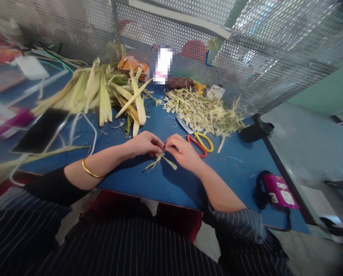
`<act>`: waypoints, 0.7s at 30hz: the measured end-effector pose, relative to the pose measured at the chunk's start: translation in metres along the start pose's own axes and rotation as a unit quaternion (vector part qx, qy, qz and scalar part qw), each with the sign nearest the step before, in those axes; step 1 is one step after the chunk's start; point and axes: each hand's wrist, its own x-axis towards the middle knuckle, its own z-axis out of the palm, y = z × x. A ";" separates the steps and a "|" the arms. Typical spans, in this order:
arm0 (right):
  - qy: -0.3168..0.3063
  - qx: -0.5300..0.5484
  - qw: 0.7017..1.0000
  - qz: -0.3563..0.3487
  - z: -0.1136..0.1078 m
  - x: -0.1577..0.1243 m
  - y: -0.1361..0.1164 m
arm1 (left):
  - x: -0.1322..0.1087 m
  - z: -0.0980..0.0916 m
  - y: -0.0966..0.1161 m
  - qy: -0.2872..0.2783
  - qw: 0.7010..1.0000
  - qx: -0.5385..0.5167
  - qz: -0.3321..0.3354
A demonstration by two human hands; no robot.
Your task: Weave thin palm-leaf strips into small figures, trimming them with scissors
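Note:
My left hand (145, 145) and my right hand (182, 151) meet above the front of the blue table, fingertips almost touching. Both are closed in a pinch on a small bundle of corn husk strips (170, 164). Its loose ends hang below the fingers, splayed left and right. The fingers hide the pinched part, and I cannot tell whether a thread is there too. Just beyond my right hand lie scissors (200, 142) with one red and one yellow handle loop, blades pointing away to the left.
Whole corn husks (87, 88) are heaped at the back left, and shredded husk (205, 111) at the back right. A phone (40, 130) with a white cable lies left. On the right are a black cylindrical object (253, 133) and a magenta box (280, 190). Perforated metal mesh (171, 28) stands behind.

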 end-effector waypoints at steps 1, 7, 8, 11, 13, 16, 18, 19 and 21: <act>0.010 -0.004 1.000 0.008 0.001 0.000 0.000 | 0.000 0.001 0.000 0.003 1.000 0.002 -0.001; 0.007 0.125 0.983 0.131 0.007 0.002 -0.002 | 0.000 0.008 0.000 0.029 0.999 0.028 0.010; 0.008 0.177 0.973 0.147 0.007 0.003 -0.002 | 0.001 0.009 -0.001 0.032 0.999 0.035 0.018; 0.059 0.315 0.932 0.166 0.003 0.005 -0.002 | 0.002 0.011 -0.004 0.032 0.998 0.033 0.037; 0.111 0.311 0.929 0.166 -0.003 0.004 0.000 | 0.002 0.011 -0.005 0.031 0.999 0.020 0.039; 0.093 0.176 0.967 0.158 -0.007 0.002 0.006 | 0.000 0.010 -0.004 0.028 0.999 0.012 0.038; 0.050 0.089 0.986 0.134 -0.005 0.001 0.010 | 0.000 0.010 -0.004 0.024 0.999 0.008 0.043; 0.037 0.056 0.991 0.115 -0.003 0.000 0.011 | 0.000 0.010 -0.004 0.022 0.999 0.008 0.045; 0.032 0.003 0.996 0.084 0.002 -0.001 0.012 | 0.000 0.009 -0.004 0.020 0.999 0.009 0.049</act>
